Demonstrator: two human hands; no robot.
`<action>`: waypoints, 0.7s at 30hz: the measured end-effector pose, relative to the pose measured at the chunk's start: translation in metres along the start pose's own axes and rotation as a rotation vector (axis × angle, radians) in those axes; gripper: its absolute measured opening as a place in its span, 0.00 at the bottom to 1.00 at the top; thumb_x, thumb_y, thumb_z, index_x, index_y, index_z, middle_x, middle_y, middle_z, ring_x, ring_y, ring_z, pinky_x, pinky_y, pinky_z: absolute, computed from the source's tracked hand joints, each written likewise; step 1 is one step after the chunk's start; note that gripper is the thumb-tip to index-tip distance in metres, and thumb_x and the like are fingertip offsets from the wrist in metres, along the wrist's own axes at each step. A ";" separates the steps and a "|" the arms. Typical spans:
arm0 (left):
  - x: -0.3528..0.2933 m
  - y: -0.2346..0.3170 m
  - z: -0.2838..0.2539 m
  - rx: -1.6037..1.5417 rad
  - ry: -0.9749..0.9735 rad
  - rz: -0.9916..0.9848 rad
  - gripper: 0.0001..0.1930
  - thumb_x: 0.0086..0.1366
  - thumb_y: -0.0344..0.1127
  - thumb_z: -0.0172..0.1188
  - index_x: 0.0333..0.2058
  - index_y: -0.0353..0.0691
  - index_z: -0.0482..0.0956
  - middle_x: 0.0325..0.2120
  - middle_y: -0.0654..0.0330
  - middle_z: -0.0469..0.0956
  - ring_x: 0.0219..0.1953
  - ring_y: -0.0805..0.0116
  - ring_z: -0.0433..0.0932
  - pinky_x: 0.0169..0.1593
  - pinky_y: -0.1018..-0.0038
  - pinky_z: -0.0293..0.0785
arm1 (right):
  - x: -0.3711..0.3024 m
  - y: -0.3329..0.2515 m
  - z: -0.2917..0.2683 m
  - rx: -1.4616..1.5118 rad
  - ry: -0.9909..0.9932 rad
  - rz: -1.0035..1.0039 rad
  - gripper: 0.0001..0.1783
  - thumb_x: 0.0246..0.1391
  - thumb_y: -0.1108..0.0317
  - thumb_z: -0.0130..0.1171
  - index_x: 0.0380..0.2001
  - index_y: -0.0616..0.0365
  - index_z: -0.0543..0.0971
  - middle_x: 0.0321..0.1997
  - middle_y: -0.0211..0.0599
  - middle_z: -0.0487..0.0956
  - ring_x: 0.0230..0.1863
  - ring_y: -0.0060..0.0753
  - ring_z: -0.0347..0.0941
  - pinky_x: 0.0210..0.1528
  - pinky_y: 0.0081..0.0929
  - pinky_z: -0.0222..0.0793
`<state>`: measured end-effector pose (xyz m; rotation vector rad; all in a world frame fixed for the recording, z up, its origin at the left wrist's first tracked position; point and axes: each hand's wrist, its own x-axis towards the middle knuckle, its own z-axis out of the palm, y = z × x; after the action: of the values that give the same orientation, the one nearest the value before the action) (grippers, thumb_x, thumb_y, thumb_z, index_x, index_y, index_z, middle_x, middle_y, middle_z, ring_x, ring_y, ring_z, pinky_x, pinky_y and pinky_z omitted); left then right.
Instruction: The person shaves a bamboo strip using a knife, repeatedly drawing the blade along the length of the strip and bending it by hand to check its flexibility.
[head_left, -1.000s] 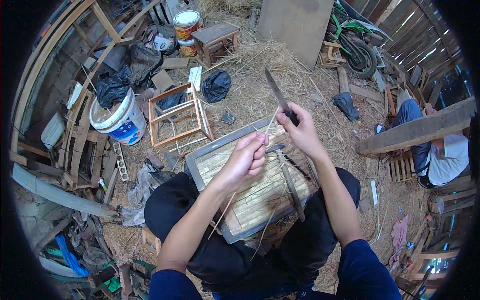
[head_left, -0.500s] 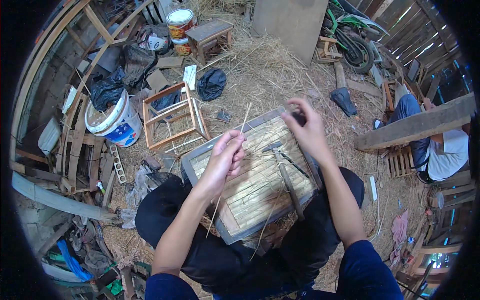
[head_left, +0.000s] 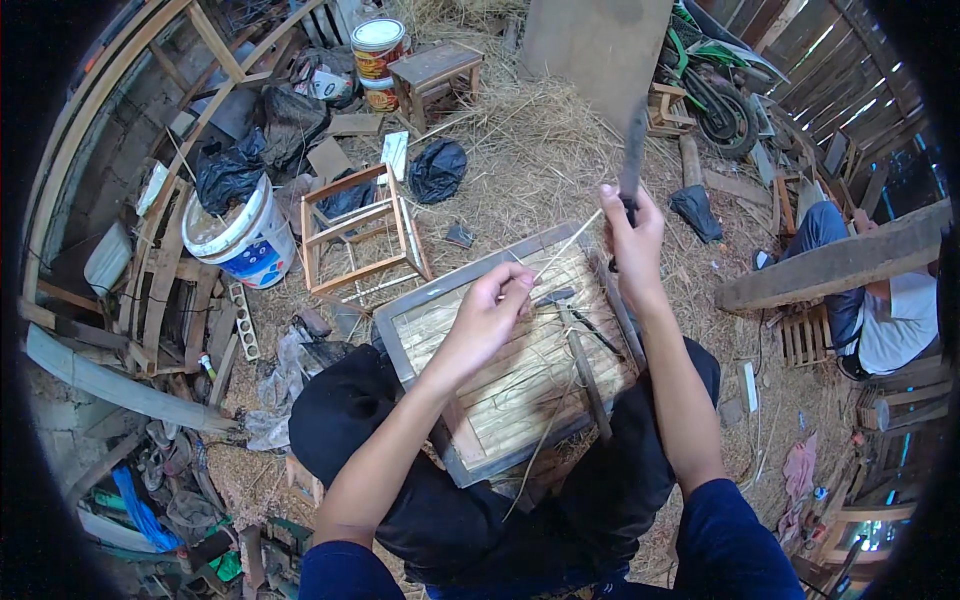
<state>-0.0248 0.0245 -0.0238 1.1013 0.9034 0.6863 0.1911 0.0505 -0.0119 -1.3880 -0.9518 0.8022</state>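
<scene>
My left hand (head_left: 490, 312) pinches a thin pale strip (head_left: 572, 245), like split bamboo or cane, over a slatted panel. Its free end slants up and right toward my right hand (head_left: 637, 245). That hand is closed round the dark handle of a knife (head_left: 633, 150), whose blade points up and away from me. Beneath both hands the wood-framed slatted panel (head_left: 468, 385) rests across my lap. A hammer (head_left: 588, 380) lies on its right half, beside a thin dark tool (head_left: 598, 335) and some loose pale strips.
Beyond the panel on the left stand a small wooden frame (head_left: 362, 268) and a white bucket (head_left: 240, 240). A stool (head_left: 435, 68) and a motorbike (head_left: 715, 95) are farther back. At right, a beam (head_left: 840, 260) juts in before a seated person (head_left: 895, 315). Straw (head_left: 530, 130) covers the floor.
My right hand has moved slightly up, and the knife blade now shows upright in it. My left hand has shifted right, and the strip now tilts to the right.
</scene>
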 end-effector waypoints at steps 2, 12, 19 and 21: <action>0.003 -0.006 0.002 0.070 -0.054 0.067 0.12 0.77 0.42 0.51 0.48 0.41 0.74 0.26 0.72 0.67 0.22 0.86 0.59 0.24 0.84 0.55 | -0.005 0.006 -0.004 -0.019 0.012 0.000 0.15 0.66 0.56 0.61 0.33 0.57 0.75 0.22 0.18 0.68 0.24 0.10 0.60 0.26 0.16 0.55; 0.010 -0.013 0.010 -0.034 0.205 0.163 0.12 0.75 0.35 0.53 0.52 0.39 0.76 0.26 0.71 0.72 0.19 0.86 0.60 0.20 0.85 0.54 | -0.058 0.000 0.026 -0.420 -0.486 -0.106 0.19 0.70 0.51 0.50 0.45 0.56 0.78 0.30 0.40 0.79 0.32 0.38 0.76 0.37 0.36 0.70; 0.008 0.008 0.015 -0.186 0.156 0.138 0.13 0.74 0.37 0.57 0.52 0.39 0.76 0.25 0.70 0.72 0.16 0.87 0.55 0.19 0.84 0.49 | -0.027 0.005 0.010 -0.501 -0.287 -0.284 0.19 0.68 0.50 0.52 0.44 0.55 0.79 0.29 0.42 0.78 0.34 0.45 0.76 0.36 0.41 0.68; 0.003 0.014 0.017 -0.214 0.146 0.105 0.13 0.74 0.37 0.57 0.52 0.39 0.76 0.25 0.70 0.72 0.16 0.87 0.55 0.19 0.84 0.49 | -0.020 0.003 0.006 -0.549 -0.269 -0.345 0.20 0.68 0.49 0.53 0.43 0.56 0.79 0.30 0.43 0.77 0.34 0.46 0.75 0.37 0.42 0.68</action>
<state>-0.0088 0.0239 -0.0077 0.9210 0.8781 0.9376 0.1776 0.0354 -0.0172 -1.5330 -1.6600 0.4853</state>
